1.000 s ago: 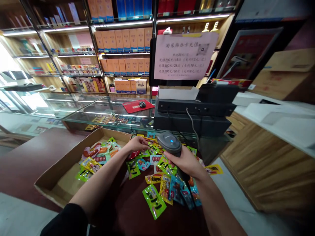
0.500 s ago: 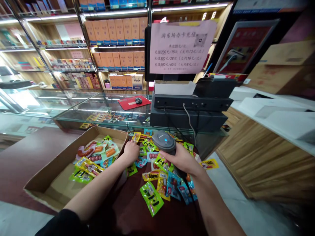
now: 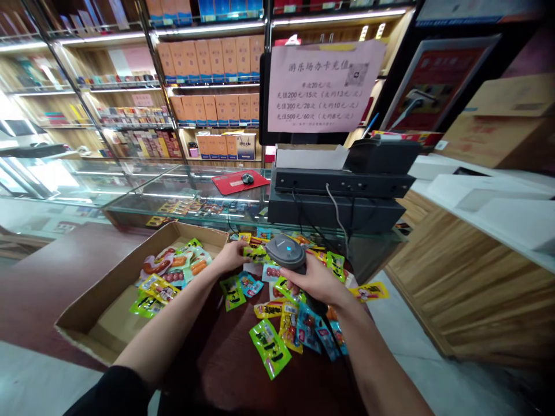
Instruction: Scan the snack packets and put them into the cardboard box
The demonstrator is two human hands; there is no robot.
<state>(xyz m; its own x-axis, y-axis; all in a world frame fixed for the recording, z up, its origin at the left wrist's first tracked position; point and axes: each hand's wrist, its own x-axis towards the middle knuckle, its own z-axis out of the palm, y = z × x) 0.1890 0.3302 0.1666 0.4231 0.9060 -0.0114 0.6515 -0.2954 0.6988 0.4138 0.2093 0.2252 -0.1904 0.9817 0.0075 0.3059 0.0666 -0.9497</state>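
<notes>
My right hand (image 3: 313,278) is wrapped round the handle of a grey barcode scanner (image 3: 286,252), which shows a small blue light on top. Just left of the scanner's head, my left hand (image 3: 234,256) pinches a green snack packet (image 3: 255,255) by its left end. Under and around both hands lies a loose spread of snack packets; a green one (image 3: 269,348) is nearest me and a yellow one (image 3: 290,327) lies beside it. On the left, a shallow cardboard box (image 3: 93,315) holds several sausage packets (image 3: 173,262) and other snack packets.
Behind the pile stand a glass counter (image 3: 143,196) and a dark till (image 3: 336,211) with a pink paper sign (image 3: 321,86) above. A red mouse pad (image 3: 229,182) lies on the glass. One yellow packet (image 3: 371,290) sticks out at the right. The scanner's cable hangs toward me.
My left hand has shifted slightly and now grips a green packet raised beside the scanner; before, it was at a yellow packet. The scanner stays in my right hand. The view has shifted slightly.
</notes>
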